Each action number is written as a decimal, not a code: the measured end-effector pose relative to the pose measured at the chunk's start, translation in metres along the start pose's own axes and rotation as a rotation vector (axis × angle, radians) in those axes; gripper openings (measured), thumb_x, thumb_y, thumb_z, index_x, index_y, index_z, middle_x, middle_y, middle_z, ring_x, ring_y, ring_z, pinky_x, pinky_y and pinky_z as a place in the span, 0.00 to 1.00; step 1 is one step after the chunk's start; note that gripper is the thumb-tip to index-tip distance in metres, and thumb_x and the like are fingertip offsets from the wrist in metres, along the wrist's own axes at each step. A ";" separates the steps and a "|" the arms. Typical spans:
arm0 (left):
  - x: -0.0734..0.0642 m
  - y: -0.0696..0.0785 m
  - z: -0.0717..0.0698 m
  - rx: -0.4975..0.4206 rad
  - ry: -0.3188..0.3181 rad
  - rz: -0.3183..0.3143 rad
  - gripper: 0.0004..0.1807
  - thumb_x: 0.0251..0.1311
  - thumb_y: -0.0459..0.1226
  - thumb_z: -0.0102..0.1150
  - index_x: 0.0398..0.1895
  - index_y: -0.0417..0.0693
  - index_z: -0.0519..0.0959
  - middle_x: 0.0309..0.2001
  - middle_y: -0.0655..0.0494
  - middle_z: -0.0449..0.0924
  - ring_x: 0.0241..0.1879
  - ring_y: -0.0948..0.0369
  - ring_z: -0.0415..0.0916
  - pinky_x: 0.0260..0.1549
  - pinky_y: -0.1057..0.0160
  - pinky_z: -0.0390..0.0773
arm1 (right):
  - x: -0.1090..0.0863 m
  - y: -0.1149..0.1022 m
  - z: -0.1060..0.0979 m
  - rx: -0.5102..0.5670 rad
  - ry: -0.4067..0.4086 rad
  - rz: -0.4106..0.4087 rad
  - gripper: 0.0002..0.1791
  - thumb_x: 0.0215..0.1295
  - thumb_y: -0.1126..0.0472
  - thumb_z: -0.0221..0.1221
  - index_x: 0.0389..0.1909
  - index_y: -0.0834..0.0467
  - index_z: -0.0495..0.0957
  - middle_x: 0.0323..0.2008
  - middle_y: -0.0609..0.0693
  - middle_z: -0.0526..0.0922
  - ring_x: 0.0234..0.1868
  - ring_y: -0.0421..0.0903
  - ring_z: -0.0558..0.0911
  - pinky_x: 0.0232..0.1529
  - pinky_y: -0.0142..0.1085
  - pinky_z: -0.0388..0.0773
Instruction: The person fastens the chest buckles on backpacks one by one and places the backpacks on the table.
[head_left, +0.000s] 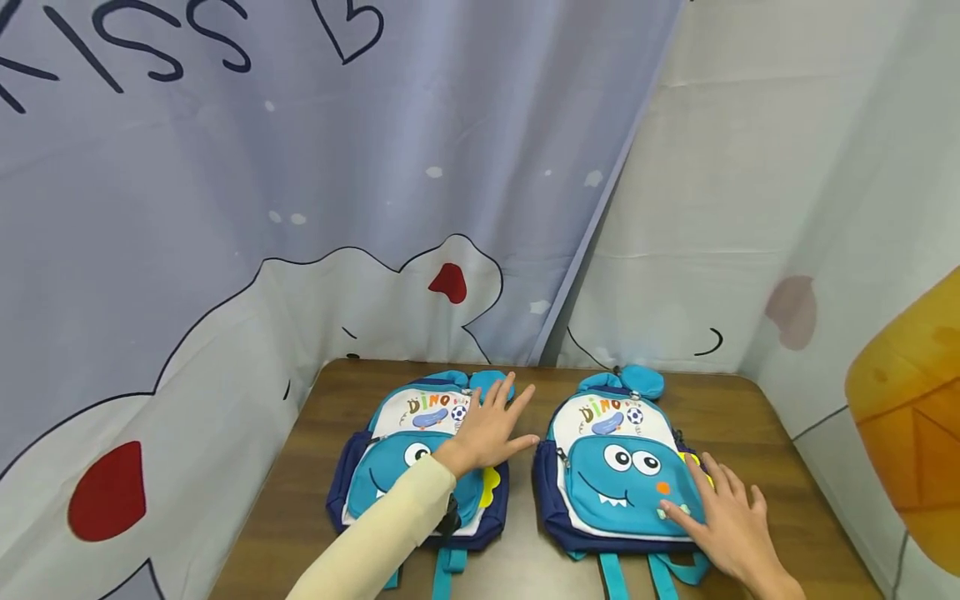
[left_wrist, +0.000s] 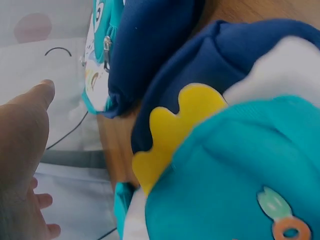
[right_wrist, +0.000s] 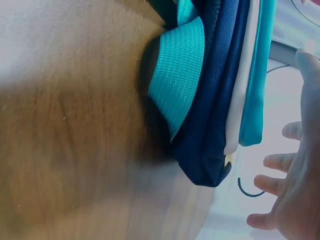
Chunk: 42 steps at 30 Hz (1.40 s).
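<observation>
Two small teal, white and navy dinosaur backpacks lie face up, side by side, on a wooden table. Over the upper right part of the left backpack (head_left: pixel 375 479) my left hand (head_left: pixel 489 433) is spread, fingers apart, gripping nothing; its forearm hides part of the dinosaur face. In the left wrist view, yellow felt spikes (left_wrist: pixel 187 125) edge that bag's teal front pocket. My right hand (head_left: pixel 731 521), fingers spread, is at the lower right side of the right backpack (head_left: pixel 611 475), thumb overlapping its front pocket. A teal strap (right_wrist: pixel 180 75) shows beneath this bag in the right wrist view.
The brown wooden table (head_left: pixel 285 508) ends at a back edge against hanging curtains. A lilac curtain (head_left: pixel 420 150) with cartoon prints covers the back left, and a pale curtain (head_left: pixel 720 192) the right. Teal straps (head_left: pixel 613 575) trail from the bags toward the front.
</observation>
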<state>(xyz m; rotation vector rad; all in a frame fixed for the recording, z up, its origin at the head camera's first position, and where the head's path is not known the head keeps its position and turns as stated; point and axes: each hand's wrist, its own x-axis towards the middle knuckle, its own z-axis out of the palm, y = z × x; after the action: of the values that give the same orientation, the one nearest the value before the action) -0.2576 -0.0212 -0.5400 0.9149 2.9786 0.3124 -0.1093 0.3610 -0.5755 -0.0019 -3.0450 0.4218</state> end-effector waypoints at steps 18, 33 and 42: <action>0.026 0.039 0.010 0.016 -0.018 0.093 0.46 0.74 0.65 0.51 0.88 0.64 0.48 0.87 0.44 0.43 0.84 0.44 0.50 0.77 0.33 0.56 | -0.012 0.024 -0.003 -0.016 -0.184 0.209 0.67 0.63 0.14 0.45 0.83 0.65 0.49 0.75 0.80 0.54 0.68 0.85 0.57 0.62 0.84 0.46; 0.041 0.052 0.024 0.024 -0.054 0.082 0.44 0.74 0.65 0.51 0.87 0.66 0.51 0.86 0.47 0.45 0.83 0.48 0.52 0.78 0.35 0.56 | -0.016 0.018 0.003 -0.009 -0.109 0.163 0.64 0.65 0.16 0.48 0.84 0.63 0.50 0.74 0.79 0.59 0.67 0.84 0.62 0.58 0.87 0.43; 0.045 0.063 0.028 0.012 -0.075 0.106 0.44 0.74 0.66 0.50 0.87 0.67 0.50 0.87 0.48 0.45 0.83 0.48 0.51 0.78 0.35 0.53 | -0.017 0.021 0.003 0.004 -0.146 0.219 0.66 0.64 0.15 0.46 0.84 0.62 0.47 0.74 0.80 0.58 0.67 0.86 0.62 0.59 0.87 0.41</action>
<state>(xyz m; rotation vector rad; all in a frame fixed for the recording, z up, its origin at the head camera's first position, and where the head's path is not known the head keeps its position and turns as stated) -0.2582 0.0599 -0.5530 1.0626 2.8736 0.2558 -0.0924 0.3800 -0.5848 -0.3206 -3.2001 0.4609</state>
